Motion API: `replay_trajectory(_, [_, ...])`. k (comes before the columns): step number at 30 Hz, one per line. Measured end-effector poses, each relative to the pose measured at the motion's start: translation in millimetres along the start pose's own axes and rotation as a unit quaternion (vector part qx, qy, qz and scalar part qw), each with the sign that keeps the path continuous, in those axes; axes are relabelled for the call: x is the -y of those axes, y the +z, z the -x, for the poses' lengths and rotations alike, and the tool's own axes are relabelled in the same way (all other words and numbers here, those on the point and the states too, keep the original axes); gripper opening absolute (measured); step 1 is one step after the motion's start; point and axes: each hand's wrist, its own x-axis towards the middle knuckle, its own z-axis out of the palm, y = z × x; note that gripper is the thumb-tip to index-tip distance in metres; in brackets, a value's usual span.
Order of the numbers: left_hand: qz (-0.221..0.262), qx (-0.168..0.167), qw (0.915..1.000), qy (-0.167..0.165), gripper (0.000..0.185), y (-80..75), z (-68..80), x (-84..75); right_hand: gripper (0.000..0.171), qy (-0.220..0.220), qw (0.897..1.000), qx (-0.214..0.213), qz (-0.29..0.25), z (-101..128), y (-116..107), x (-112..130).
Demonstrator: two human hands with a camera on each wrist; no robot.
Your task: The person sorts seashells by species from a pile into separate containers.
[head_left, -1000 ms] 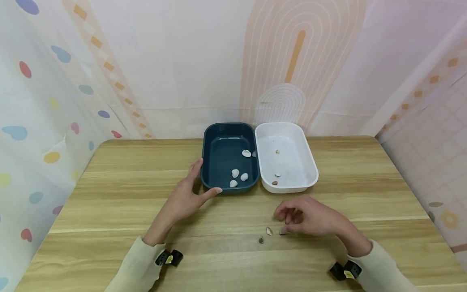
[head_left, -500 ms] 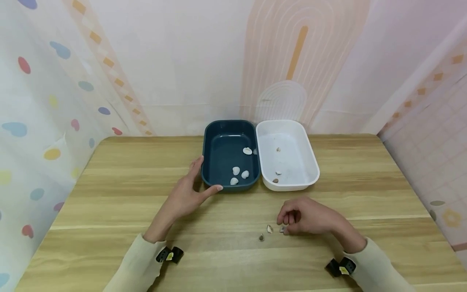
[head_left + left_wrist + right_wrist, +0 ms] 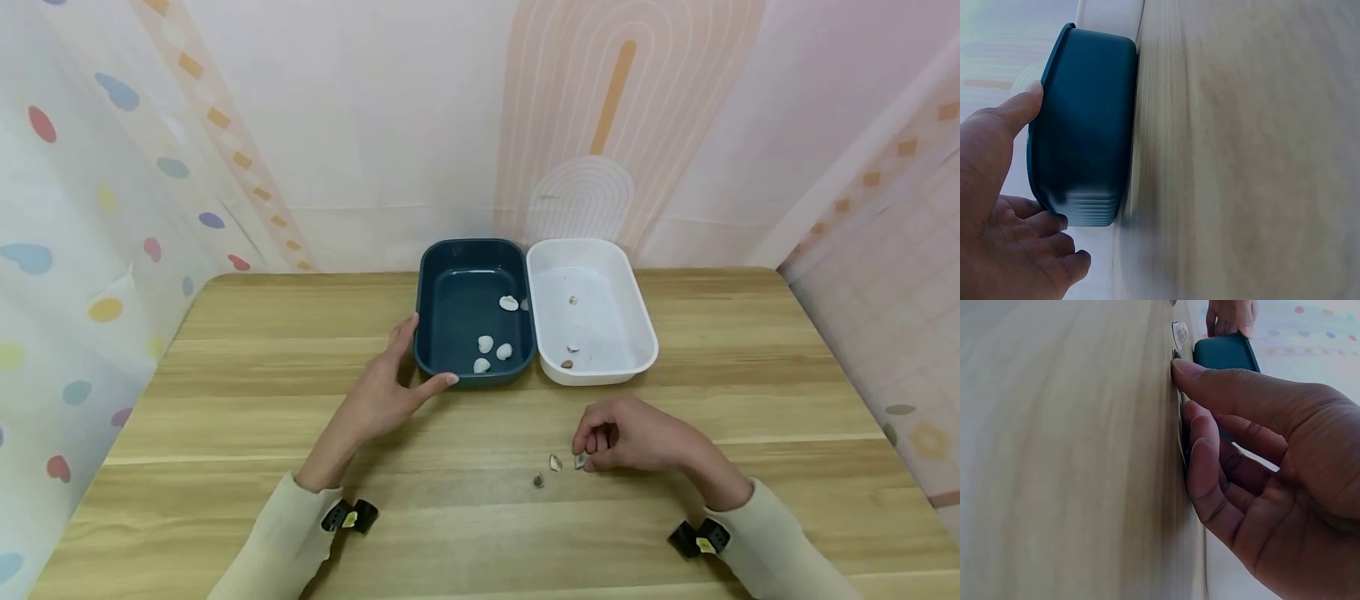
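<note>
- Wooden table (image 3: 225, 400), pale with long grain lines, carries everything.
- Left hand (image 3: 382, 392) lies on the table at the near left corner of the teal tray (image 3: 450, 258), fingers straight and spread; the thumb touches the tray's left wall and the forefinger tip its front wall. The left wrist view shows the thumb against the rim and the other fingers loose, holding nothing.
- Teal tray is a deep, round-cornered rectangle, dark blue-green, holding four pale shells (image 3: 485, 343) on its floor, three near the front and one at the back right.
- White tray (image 3: 637, 333), the same shape, stands touching the teal one on its right, with a few small dark bits inside.
- Two small shells lie loose on the table in front of the trays: a dark one (image 3: 537, 480) and a pale ribbed one (image 3: 555, 462) just right of it.
- Right hand (image 3: 637, 437) rests on the table with fingers curled, thumb and fingertips closing on a third small shell (image 3: 580, 460), greyish and mostly hidden by the fingers.
</note>
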Motion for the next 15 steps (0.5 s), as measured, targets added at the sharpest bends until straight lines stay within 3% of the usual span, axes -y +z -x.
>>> replay_trajectory(15, [0.0,0.002,1.0,0.0,0.112,-1.5,2.5,0.7,0.013,-0.024,1.0,-0.002,0.013,-1.0,1.9,1.1])
